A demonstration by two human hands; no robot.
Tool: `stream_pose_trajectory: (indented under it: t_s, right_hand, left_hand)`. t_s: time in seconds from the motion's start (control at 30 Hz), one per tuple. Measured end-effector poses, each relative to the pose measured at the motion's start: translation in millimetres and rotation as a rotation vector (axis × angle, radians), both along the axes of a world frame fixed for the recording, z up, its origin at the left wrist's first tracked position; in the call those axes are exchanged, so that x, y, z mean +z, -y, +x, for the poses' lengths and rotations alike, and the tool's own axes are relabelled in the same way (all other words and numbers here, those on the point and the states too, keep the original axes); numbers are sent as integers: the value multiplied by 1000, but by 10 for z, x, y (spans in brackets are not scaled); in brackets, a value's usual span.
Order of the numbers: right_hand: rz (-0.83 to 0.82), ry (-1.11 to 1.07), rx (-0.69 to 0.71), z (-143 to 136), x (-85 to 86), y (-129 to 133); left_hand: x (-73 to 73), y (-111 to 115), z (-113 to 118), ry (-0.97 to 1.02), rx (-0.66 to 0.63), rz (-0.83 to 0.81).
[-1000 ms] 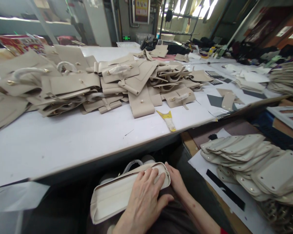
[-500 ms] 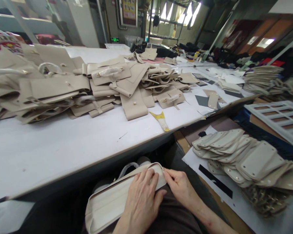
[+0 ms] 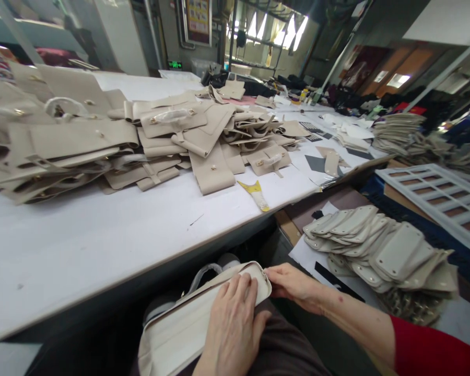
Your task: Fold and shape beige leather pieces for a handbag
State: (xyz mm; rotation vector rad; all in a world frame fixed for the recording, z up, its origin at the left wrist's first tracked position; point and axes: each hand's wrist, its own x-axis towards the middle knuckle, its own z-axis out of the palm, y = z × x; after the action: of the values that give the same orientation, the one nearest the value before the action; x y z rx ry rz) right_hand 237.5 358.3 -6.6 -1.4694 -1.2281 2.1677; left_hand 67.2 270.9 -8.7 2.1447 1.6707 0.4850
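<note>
Pressing flat on a cream bag [image 3: 188,324] in the lap, below the surface's [image 3: 102,235] near edge, the left hand [image 3: 231,329] steadies it while the right hand [image 3: 293,284] pinches its end.

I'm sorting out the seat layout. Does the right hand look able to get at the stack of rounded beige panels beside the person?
Probably yes. The right hand rests at the bag's end, and the stack of rounded panels lies on that same side with nothing between them.

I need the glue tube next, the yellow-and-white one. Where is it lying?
The tube lies on the white table near its front edge, right of centre in the head view, just in front of the pile of beige pieces.
</note>
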Motion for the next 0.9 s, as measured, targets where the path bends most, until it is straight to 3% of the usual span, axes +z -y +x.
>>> stream_pose_trajectory:
  t_s: [0.37, 0.67, 0.9]
  right_hand:
    - [44, 110, 67, -78, -47, -41]
    - [201, 289, 184, -138, -84, -24]
    - [321, 318, 306, -88, -135, -84]
  left_hand:
    - [16, 6, -25, 10, -9, 15]
    - [-48, 39, -58, 86, -3, 23]
    - [-71, 135, -289, 277, 15, 77]
